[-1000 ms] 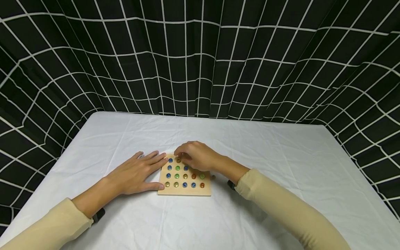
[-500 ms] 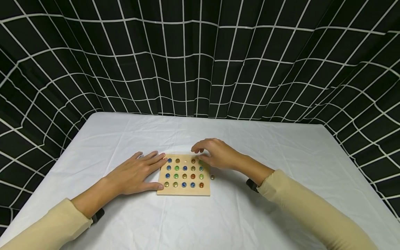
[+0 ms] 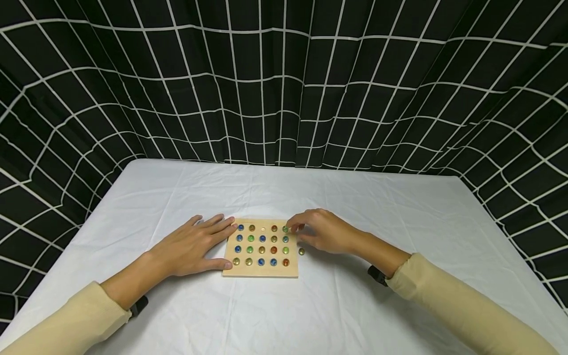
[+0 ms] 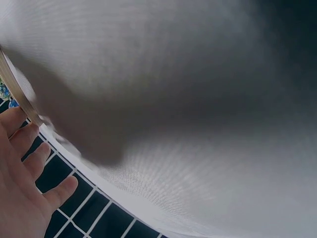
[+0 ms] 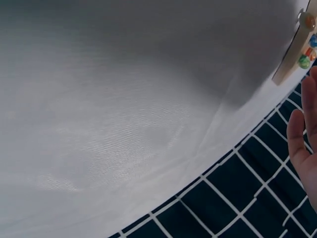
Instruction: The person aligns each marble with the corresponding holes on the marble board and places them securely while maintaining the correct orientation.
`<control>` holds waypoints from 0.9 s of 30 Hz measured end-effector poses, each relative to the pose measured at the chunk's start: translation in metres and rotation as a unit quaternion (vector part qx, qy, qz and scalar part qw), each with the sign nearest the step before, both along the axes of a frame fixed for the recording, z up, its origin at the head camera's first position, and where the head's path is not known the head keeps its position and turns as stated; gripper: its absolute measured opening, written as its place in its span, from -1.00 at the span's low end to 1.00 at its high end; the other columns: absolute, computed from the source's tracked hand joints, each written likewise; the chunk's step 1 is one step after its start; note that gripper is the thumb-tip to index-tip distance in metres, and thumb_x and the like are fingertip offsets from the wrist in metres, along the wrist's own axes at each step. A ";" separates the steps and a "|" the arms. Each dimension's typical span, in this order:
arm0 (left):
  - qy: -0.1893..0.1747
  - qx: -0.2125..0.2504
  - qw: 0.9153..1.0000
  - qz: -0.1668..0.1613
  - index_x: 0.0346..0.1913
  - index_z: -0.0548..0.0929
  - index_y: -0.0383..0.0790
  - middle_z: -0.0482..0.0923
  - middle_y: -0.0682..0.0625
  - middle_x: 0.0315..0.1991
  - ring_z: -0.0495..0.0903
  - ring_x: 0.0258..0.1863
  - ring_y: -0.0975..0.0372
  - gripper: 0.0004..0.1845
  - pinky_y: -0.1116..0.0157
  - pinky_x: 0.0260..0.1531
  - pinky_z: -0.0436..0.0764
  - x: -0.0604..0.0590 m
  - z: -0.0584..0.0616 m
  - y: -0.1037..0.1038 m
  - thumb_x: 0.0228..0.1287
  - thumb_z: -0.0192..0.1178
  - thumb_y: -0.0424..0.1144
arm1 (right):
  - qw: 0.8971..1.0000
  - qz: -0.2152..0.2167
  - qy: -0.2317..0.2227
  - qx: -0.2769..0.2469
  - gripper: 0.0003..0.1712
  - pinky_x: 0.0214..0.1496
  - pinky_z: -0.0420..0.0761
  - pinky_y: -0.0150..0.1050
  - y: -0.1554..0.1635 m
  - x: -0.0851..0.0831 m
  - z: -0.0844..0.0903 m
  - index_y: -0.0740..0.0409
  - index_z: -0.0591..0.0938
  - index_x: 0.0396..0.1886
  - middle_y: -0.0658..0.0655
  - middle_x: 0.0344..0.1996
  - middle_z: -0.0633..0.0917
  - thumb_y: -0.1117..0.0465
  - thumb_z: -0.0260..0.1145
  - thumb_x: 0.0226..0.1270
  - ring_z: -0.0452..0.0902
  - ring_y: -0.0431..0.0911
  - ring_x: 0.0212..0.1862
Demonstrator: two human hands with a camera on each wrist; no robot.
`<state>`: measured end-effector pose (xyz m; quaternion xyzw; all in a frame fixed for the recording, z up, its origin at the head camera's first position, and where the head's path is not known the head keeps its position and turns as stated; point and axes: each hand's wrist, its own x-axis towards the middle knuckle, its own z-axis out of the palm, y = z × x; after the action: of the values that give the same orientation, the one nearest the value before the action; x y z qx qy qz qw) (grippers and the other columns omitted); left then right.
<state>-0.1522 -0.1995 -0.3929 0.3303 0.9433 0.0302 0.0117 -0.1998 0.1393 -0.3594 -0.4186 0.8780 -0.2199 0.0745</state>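
Note:
A light wooden board (image 3: 260, 272) lies on the white cloth in the head view, with rows of blue, green, amber and red glass marbles in its holes. One back-row hole (image 3: 263, 229) is bare. My left hand (image 3: 191, 247) rests flat with spread fingers, its fingertips and thumb on the board's left edge. At the back right corner, my right hand (image 3: 326, 231) hovers with loosely bent fingers, close to a green marble (image 3: 286, 229); nothing shows between them. A single loose marble (image 3: 301, 251) sits on the cloth just right of the board, below the right thumb.
White cloth (image 3: 177, 310) covers the table around the board. Black curtains (image 3: 284, 88) with a white grid stand behind the table and at both sides. Dark wrist devices (image 3: 377, 275) show at the sleeve cuffs.
My right hand has moved rightward from above the back row to the board's right edge, uncovering the back-row marbles and the bare hole. The left hand has stayed in place.

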 end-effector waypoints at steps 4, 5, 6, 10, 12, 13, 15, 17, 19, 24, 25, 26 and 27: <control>-0.001 0.001 1.000 0.000 0.54 0.24 -0.05 0.19 0.00 0.52 0.18 0.49 0.01 -0.02 -0.24 0.32 0.22 0.000 0.000 0.000 0.25 -0.11 0.55 | 1.000 0.000 -0.006 0.004 -0.60 0.09 0.59 -0.15 0.004 0.003 -0.002 0.14 0.68 0.10 -0.07 -0.15 0.74 0.35 0.44 0.24 0.64 -0.15 -0.05; -0.001 0.001 1.000 0.001 0.54 0.24 -0.05 0.19 0.00 0.52 0.18 0.49 0.01 -0.02 -0.24 0.32 0.22 0.000 0.000 0.000 0.25 -0.11 0.55 | 1.000 0.001 -0.009 0.004 -0.59 0.09 0.59 -0.14 0.005 0.004 -0.003 0.14 0.67 0.11 -0.08 -0.15 0.74 0.34 0.44 0.24 0.64 -0.16 -0.05; -0.001 0.001 1.000 0.001 0.54 0.24 -0.05 0.19 0.00 0.52 0.18 0.49 0.01 -0.02 -0.24 0.32 0.22 0.000 0.000 0.000 0.25 -0.11 0.55 | 1.000 0.001 -0.012 0.004 -0.57 0.09 0.59 -0.14 0.006 0.005 -0.003 0.13 0.67 0.12 -0.08 -0.15 0.74 0.34 0.44 0.24 0.64 -0.17 -0.05; -0.003 0.000 1.000 0.002 0.54 0.24 -0.05 0.19 0.00 0.52 0.18 0.49 0.01 -0.02 -0.24 0.33 0.22 0.001 0.000 0.000 0.25 -0.11 0.54 | 1.000 0.014 -0.023 -0.001 -0.55 0.09 0.60 -0.14 0.009 0.007 -0.006 0.15 0.66 0.12 -0.07 -0.15 0.75 0.36 0.46 0.21 0.65 -0.20 -0.04; -0.002 0.000 1.000 0.003 0.54 0.24 -0.04 0.18 0.00 0.52 0.18 0.49 0.01 -0.02 -0.24 0.33 0.21 0.001 0.000 0.000 0.25 -0.11 0.55 | 0.999 0.021 -0.027 -0.002 -0.55 0.09 0.60 -0.16 0.011 0.008 -0.008 0.15 0.66 0.11 -0.07 -0.15 0.75 0.37 0.46 0.20 0.64 -0.21 -0.04; -0.002 0.000 1.000 0.003 0.54 0.24 -0.04 0.18 0.00 0.52 0.18 0.49 0.01 -0.02 -0.24 0.33 0.21 0.000 0.000 0.000 0.25 -0.12 0.55 | 0.999 0.024 -0.028 -0.002 -0.56 0.09 0.61 -0.17 0.012 0.008 -0.009 0.14 0.66 0.10 -0.08 -0.15 0.74 0.38 0.46 0.20 0.64 -0.22 -0.04; -0.002 0.000 1.000 0.004 0.55 0.24 -0.04 0.18 0.01 0.53 0.18 0.49 0.01 -0.02 -0.24 0.33 0.21 0.001 0.001 0.000 0.25 -0.12 0.55 | 0.999 0.027 -0.029 -0.001 -0.56 0.07 0.61 -0.18 0.013 0.009 -0.010 0.13 0.66 0.10 -0.08 -0.16 0.74 0.38 0.46 0.19 0.64 -0.22 -0.06; -0.002 -0.001 1.000 0.004 0.55 0.23 -0.03 0.18 0.01 0.53 0.18 0.49 0.01 -0.02 -0.23 0.34 0.21 0.001 0.000 0.001 0.25 -0.13 0.55 | 0.999 0.028 -0.030 0.002 -0.56 0.07 0.60 -0.18 0.013 0.009 -0.011 0.13 0.66 0.10 -0.08 -0.17 0.73 0.38 0.46 0.19 0.64 -0.21 -0.07; -0.003 -0.001 1.000 0.004 0.55 0.23 -0.04 0.18 0.00 0.53 0.18 0.49 0.01 -0.02 -0.24 0.34 0.20 0.001 0.000 0.001 0.24 -0.13 0.55 | 0.999 0.027 -0.031 0.005 -0.55 0.07 0.60 -0.18 0.013 0.010 -0.012 0.12 0.67 0.10 -0.08 -0.17 0.73 0.38 0.46 0.18 0.64 -0.21 -0.07; -0.004 0.000 1.000 0.002 0.55 0.24 -0.04 0.18 0.00 0.53 0.17 0.49 0.01 -0.02 -0.24 0.33 0.21 0.000 0.001 0.001 0.25 -0.13 0.55 | 0.999 0.028 -0.028 0.013 -0.57 0.04 0.61 -0.23 0.012 0.012 -0.014 0.10 0.68 0.07 -0.08 -0.17 0.73 0.38 0.47 0.17 0.63 -0.23 -0.10; -0.004 0.000 1.000 0.002 0.55 0.24 -0.04 0.18 0.00 0.53 0.17 0.49 0.01 -0.02 -0.24 0.33 0.21 0.000 0.001 0.001 0.25 -0.13 0.55 | 0.999 0.029 -0.027 0.013 -0.58 0.03 0.61 -0.24 0.012 0.012 -0.014 0.10 0.68 0.06 -0.08 -0.17 0.73 0.38 0.48 0.17 0.62 -0.23 -0.11; -0.004 0.000 1.000 0.001 0.55 0.24 -0.04 0.18 0.00 0.53 0.17 0.49 0.01 -0.02 -0.24 0.33 0.21 0.000 0.001 0.001 0.25 -0.13 0.55 | 0.999 0.029 -0.026 0.013 -0.58 0.02 0.61 -0.24 0.012 0.012 -0.015 0.09 0.69 0.05 -0.08 -0.18 0.73 0.38 0.48 0.17 0.62 -0.24 -0.11; -0.003 0.000 1.000 0.000 0.54 0.24 -0.04 0.18 0.00 0.53 0.17 0.49 0.01 -0.02 -0.24 0.33 0.21 0.000 0.001 0.001 0.25 -0.13 0.55 | 0.999 0.029 -0.024 0.013 -0.59 0.01 0.61 -0.25 0.012 0.012 -0.015 0.08 0.69 0.04 -0.08 -0.19 0.73 0.38 0.48 0.17 0.62 -0.24 -0.12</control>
<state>-0.1524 -0.1989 -0.3921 0.3301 0.9433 0.0315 0.0146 -0.1876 0.1511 -0.3743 -0.4374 0.8662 -0.2160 0.1079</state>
